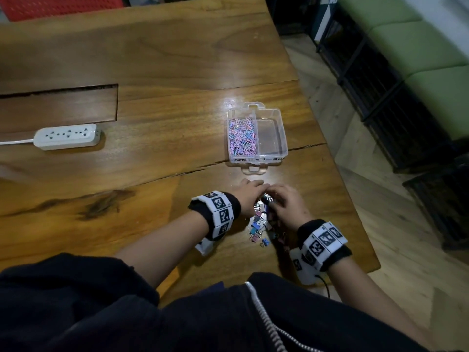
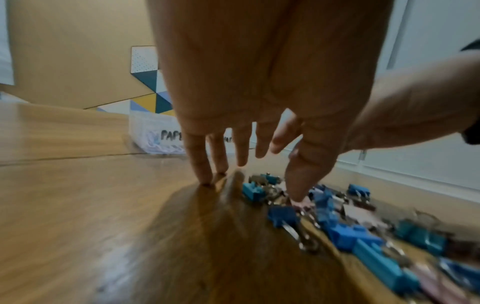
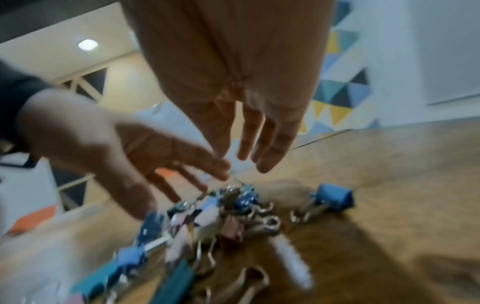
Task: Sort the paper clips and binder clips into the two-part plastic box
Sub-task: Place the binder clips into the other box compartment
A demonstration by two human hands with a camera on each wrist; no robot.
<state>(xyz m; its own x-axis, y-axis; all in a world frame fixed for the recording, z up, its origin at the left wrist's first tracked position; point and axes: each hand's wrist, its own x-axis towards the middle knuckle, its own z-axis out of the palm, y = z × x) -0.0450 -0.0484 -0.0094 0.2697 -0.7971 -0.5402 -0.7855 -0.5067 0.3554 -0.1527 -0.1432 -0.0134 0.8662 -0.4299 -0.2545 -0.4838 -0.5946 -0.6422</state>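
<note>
The clear two-part box (image 1: 283,138) stands on the wooden table beyond my hands. Its left half is filled with pastel paper clips (image 1: 241,138); its right half (image 1: 271,134) is empty. A pile of blue, pink and teal binder clips (image 1: 261,222) lies between my wrists. My left hand (image 1: 253,189) flanks the pile's left side, fingers (image 2: 205,176) straight with tips on the table and the thumb down on the clips (image 2: 337,226). My right hand (image 1: 274,196) hovers over the pile (image 3: 207,222) from the right, fingers (image 3: 267,156) relaxed and holding nothing. One blue binder clip (image 3: 335,197) lies apart.
A white power strip (image 1: 67,136) lies at the left beside a recessed slot (image 1: 58,105) in the table. The table's right edge (image 1: 355,212) runs close to my right wrist. A red chair (image 1: 58,6) stands at the far end and a green bench (image 1: 418,47) on the right.
</note>
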